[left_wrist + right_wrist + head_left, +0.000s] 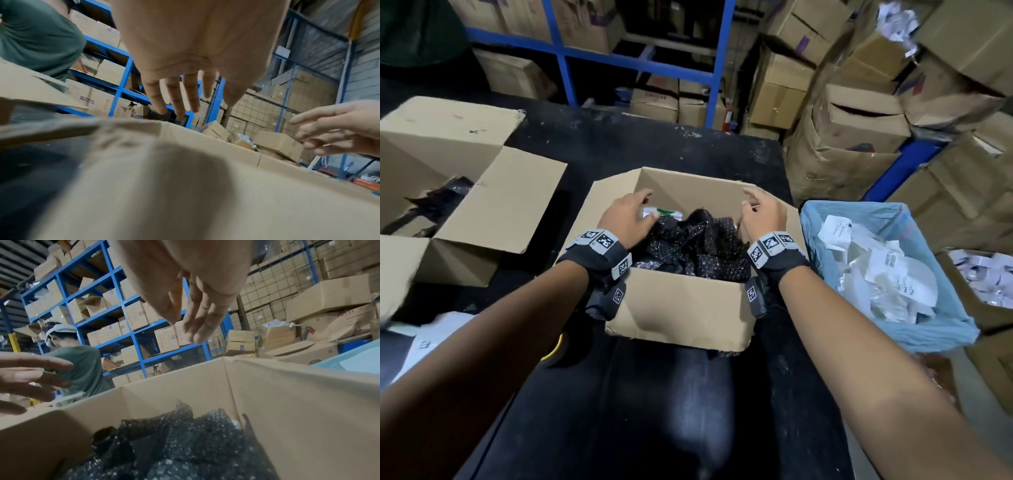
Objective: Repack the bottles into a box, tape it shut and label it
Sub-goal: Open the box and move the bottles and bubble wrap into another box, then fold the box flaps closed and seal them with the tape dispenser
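An open cardboard box (681, 308) stands in the middle of the black table, filled with bottles wrapped in black bubble wrap (698, 243). A white item with a green mark (662, 214) shows among them at the back left. My left hand (630, 219) hovers over the box's left side, fingers spread and holding nothing. My right hand (762, 212) hovers over the right side, fingers loosely extended, also empty. The right wrist view shows the wrapped bottles (185, 443) inside the box (287, 410). In the left wrist view the box flap (185, 186) lies below my open left hand (183, 97).
A second open box (482, 205) sits at the left with dark wrap inside. A blue-lined bin (825, 222) of crumpled paper labels stands right of the table. Blue shelving (719, 68) and stacked cartons fill the back. Another person in a green shirt (82, 369) stands beyond the table.
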Demonstrator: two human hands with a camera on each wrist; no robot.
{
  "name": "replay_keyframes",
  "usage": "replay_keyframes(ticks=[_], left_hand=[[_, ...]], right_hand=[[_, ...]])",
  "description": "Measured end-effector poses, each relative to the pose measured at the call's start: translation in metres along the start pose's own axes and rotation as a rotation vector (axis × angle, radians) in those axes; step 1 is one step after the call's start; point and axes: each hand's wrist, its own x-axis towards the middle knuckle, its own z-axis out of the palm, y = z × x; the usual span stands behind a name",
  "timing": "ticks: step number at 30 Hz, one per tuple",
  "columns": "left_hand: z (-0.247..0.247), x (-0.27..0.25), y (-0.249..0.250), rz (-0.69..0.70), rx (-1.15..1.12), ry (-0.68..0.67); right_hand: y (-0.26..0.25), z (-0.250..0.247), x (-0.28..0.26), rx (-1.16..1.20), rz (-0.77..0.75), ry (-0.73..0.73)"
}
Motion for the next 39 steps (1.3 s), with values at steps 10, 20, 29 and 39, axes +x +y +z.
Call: replay_keyframes(ticks=[10,20,29,39], left_hand=[[0.009,-0.024,-0.040,-0.225,0.130,-0.030],[-0.005,-0.052,-0.080,-0.462,0.028,0.028],[-0.001,-0.067,-0.095,-0.620,-0.147,-0.196],[-0.040,-0.073,-0.068,-0.549,0.136,-0.033]], right_hand=[[0.035,0.001,-0.038,-0.373,0.084,-0.164],[0.058,-0.001,-0.077,-0.372,0.322,-0.119],[0.070,-0.005,-0.095,-0.116,0.686,-0.115],[0.085,-0.037,-0.102,-0.033,0.807,-0.079]])
